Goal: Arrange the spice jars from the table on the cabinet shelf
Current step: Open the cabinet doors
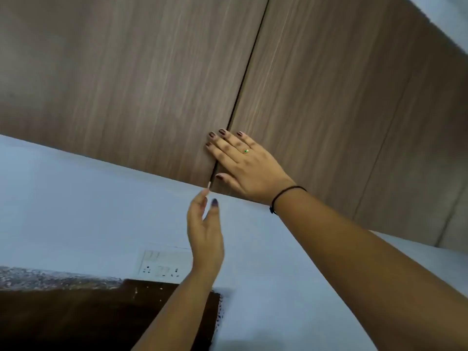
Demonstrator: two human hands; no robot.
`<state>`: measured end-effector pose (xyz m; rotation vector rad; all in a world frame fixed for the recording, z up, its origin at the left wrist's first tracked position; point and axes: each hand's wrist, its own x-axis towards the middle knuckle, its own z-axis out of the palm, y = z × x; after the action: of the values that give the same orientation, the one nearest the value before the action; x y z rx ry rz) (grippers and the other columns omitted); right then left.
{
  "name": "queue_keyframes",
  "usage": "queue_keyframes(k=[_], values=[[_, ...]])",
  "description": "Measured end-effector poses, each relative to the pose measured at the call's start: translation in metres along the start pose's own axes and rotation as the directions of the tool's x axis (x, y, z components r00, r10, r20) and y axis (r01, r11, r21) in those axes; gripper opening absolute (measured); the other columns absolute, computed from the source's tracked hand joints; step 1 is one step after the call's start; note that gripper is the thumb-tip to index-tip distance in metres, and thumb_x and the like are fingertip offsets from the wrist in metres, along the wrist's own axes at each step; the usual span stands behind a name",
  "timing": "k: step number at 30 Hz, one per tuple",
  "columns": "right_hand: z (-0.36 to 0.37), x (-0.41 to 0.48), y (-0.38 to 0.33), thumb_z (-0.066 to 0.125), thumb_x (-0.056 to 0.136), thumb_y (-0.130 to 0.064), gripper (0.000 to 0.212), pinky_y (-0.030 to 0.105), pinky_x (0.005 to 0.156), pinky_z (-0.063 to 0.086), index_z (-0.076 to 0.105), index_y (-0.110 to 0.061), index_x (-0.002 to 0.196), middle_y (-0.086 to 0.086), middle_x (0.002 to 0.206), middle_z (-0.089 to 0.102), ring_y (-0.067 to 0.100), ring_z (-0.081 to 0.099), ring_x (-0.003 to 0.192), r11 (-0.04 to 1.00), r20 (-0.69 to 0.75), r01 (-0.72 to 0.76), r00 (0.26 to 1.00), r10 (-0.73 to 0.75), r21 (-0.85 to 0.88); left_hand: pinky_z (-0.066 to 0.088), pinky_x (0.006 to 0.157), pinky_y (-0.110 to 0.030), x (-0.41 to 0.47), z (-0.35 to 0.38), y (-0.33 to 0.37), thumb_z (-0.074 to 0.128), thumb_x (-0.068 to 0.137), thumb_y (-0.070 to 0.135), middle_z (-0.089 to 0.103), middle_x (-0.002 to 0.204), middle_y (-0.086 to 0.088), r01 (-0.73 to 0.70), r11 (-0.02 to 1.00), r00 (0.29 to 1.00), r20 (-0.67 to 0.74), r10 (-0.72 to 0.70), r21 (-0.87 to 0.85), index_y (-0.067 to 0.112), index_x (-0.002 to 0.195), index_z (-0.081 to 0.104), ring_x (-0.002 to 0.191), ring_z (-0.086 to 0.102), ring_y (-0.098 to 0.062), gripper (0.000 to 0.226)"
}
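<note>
A wall cabinet with two brown wood-grain doors fills the upper view, the left door (126, 84) and the right door (342, 97) both closed, a dark seam between them. My right hand (243, 163) lies flat against the lower corner of the right door, fingers spread across the seam. My left hand (205, 231) is raised just below the doors' bottom edge, fingers apart, fingertips near the seam, holding nothing. No spice jars or shelf are visible.
Below the cabinet is a pale blue-white wall (76, 211) with a white switch and socket plate (164, 264). A speckled stone ledge (50, 277) and a dark brown surface (101, 320) lie at the lower left.
</note>
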<state>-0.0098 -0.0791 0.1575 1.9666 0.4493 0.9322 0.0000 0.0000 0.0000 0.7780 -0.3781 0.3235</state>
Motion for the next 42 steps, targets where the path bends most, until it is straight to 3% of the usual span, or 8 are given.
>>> queue_keyframes(k=[4, 11, 18, 22, 26, 31, 39, 42], values=[[0.000, 0.008, 0.002, 0.023, 0.103, -0.044, 0.060, 0.042, 0.122, 0.015, 0.019, -0.013, 0.154, 0.008, 0.161, 0.021, 0.024, 0.016, 0.150, 0.989, 0.063, 0.133, 0.990, -0.128, -0.070, 0.046, 0.108, -0.034, 0.015, -0.008, 0.005, 0.054, 0.101, 0.022, 0.061, 0.127, 0.004, 0.240, 0.934, 0.967, -0.023, -0.255, -0.265, 0.022, 0.129, 0.056, 0.121, 0.058, -0.011, 0.028], [0.005, 0.009, 0.024, 0.022, 0.103, -0.040, 0.057, 0.043, 0.122, 0.014, 0.022, -0.014, 0.154, 0.008, 0.161, 0.021, 0.024, 0.016, 0.150, 0.979, 0.167, 0.169, 0.975, -0.148, -0.116, 0.030, 0.119, -0.039, 0.024, -0.005, 0.009, 0.041, 0.103, 0.045, 0.043, 0.153, -0.002, 0.499, 0.738, 0.865, 0.213, -0.454, -0.454, 0.018, 0.149, 0.037, 0.143, 0.038, -0.019, 0.054], [-0.001, 0.011, 0.026, 0.024, 0.101, -0.038, 0.056, 0.043, 0.122, 0.015, 0.031, -0.015, 0.151, 0.008, 0.160, 0.025, 0.024, 0.020, 0.149, 0.978, 0.183, 0.187, 0.969, -0.168, -0.094, 0.019, 0.123, -0.043, 0.028, 0.010, 0.011, 0.029, 0.102, 0.056, 0.035, 0.157, -0.009, 0.576, 0.553, 0.811, 0.333, -0.482, -0.603, 0.012, 0.153, 0.030, 0.150, 0.025, -0.024, 0.067], [-0.004, 0.010, 0.027, 0.025, 0.096, -0.034, 0.057, 0.044, 0.121, 0.018, 0.035, -0.013, 0.149, 0.009, 0.158, 0.029, 0.025, 0.023, 0.148, 0.978, 0.206, 0.188, 0.964, -0.166, -0.094, 0.015, 0.124, -0.040, 0.027, 0.022, 0.015, 0.025, 0.102, 0.058, 0.029, 0.161, -0.007, 0.581, 0.550, 0.813, 0.387, -0.436, -0.600, 0.011, 0.156, 0.024, 0.151, 0.021, -0.020, 0.071], [-0.008, 0.012, 0.023, 0.029, 0.089, -0.029, 0.058, 0.042, 0.121, 0.018, 0.049, -0.007, 0.139, 0.013, 0.147, 0.046, 0.027, 0.031, 0.145, 0.978, 0.155, 0.199, 0.970, -0.186, -0.067, 0.021, 0.121, -0.032, 0.026, 0.023, 0.012, 0.027, 0.103, 0.040, 0.048, 0.150, -0.004, 0.557, 0.570, 0.830, 0.379, -0.409, -0.604, 0.012, 0.146, 0.044, 0.142, 0.040, -0.016, 0.054], [-0.015, 0.013, 0.022, 0.035, 0.096, -0.029, 0.038, 0.039, 0.115, 0.031, 0.063, -0.010, 0.113, 0.007, 0.115, 0.062, 0.026, 0.056, 0.116, 0.962, 0.003, 0.252, 0.967, -0.253, -0.108, 0.027, 0.118, -0.034, 0.022, 0.017, 0.013, 0.031, 0.101, 0.037, 0.059, 0.138, -0.008, 0.546, 0.623, 0.838, 0.358, -0.413, -0.560, 0.010, 0.133, 0.055, 0.133, 0.050, -0.020, 0.048], [-0.037, 0.020, 0.028, 0.039, 0.097, -0.028, 0.039, 0.040, 0.096, 0.044, 0.067, -0.011, 0.075, 0.005, 0.075, 0.062, 0.024, 0.057, 0.076, 0.924, -0.146, 0.364, 0.914, -0.379, -0.121, 0.022, 0.122, -0.037, -0.002, 0.033, 0.020, 0.018, 0.093, 0.074, 0.057, 0.139, -0.002, 0.556, 0.652, 0.830, 0.379, -0.409, -0.516, 0.021, 0.145, 0.046, 0.134, 0.048, -0.015, 0.080], [-0.047, 0.016, 0.027, 0.040, 0.094, -0.029, 0.041, 0.035, 0.065, 0.038, 0.060, -0.013, 0.063, 0.002, 0.060, 0.055, 0.020, 0.041, 0.055, 0.925, -0.173, 0.359, 0.910, -0.376, -0.123, 0.020, 0.122, -0.041, -0.015, 0.042, 0.020, 0.020, 0.094, 0.073, 0.056, 0.141, -0.004, 0.606, 0.549, 0.795, 0.426, -0.431, -0.576, 0.022, 0.145, 0.047, 0.135, 0.045, -0.018, 0.077]])
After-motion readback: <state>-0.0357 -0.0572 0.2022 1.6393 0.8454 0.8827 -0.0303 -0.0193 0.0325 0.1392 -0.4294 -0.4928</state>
